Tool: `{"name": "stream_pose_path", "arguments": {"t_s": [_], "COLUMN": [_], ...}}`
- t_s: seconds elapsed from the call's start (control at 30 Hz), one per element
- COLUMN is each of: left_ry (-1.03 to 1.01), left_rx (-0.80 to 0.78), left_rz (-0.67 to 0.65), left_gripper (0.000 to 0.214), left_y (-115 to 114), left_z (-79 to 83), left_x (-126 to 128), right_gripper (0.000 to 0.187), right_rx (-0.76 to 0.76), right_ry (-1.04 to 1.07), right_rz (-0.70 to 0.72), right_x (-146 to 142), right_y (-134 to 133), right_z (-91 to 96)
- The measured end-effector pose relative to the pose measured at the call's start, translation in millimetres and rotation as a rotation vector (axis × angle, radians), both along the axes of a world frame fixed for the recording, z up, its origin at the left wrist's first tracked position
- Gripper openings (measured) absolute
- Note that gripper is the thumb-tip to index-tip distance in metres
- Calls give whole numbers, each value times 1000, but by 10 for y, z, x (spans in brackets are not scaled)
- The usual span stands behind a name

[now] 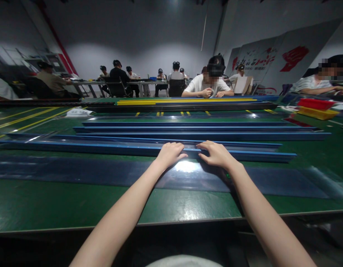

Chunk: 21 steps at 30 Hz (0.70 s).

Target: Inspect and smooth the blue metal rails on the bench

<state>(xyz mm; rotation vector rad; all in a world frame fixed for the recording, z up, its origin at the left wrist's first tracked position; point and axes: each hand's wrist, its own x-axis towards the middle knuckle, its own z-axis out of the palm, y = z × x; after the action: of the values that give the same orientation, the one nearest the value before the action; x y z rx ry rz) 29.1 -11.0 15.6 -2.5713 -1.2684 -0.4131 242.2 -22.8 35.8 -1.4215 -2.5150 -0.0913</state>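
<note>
Both my arms reach forward over a green table [49, 204]. My left hand [170, 153] rests with curled fingers on a long blue rail [77, 148] that runs across the table. My right hand [216, 154] lies beside it on the same rail, fingers bent over its near edge. Between me and the rail lies a wide dark glossy strip [271, 180], with a bright glare just under my hands. Both hands press on the rail; whether the fingers wrap round it is unclear.
More blue rails [188, 129] lie parallel farther back, then a black and yellow rail [188, 101]. Red and yellow trays [317, 107] stand at the right. Several seated people work at the far side and at distant tables. The table's near edge runs just below my forearms.
</note>
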Motion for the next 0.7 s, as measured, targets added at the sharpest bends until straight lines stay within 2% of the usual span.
{"name": "stream_pose_path", "arguments": {"t_s": [0.7], "left_ry": [-66], "left_rx": [-39], "left_rz": [76], "left_gripper": [35], "left_y": [-26], "left_z": [55], "left_x": [32], "right_gripper": [23], "right_rx": [12], "right_ry": [-20], "right_rz": [-11], "right_x": [-28], "right_y": [-1], "right_z": [29]}}
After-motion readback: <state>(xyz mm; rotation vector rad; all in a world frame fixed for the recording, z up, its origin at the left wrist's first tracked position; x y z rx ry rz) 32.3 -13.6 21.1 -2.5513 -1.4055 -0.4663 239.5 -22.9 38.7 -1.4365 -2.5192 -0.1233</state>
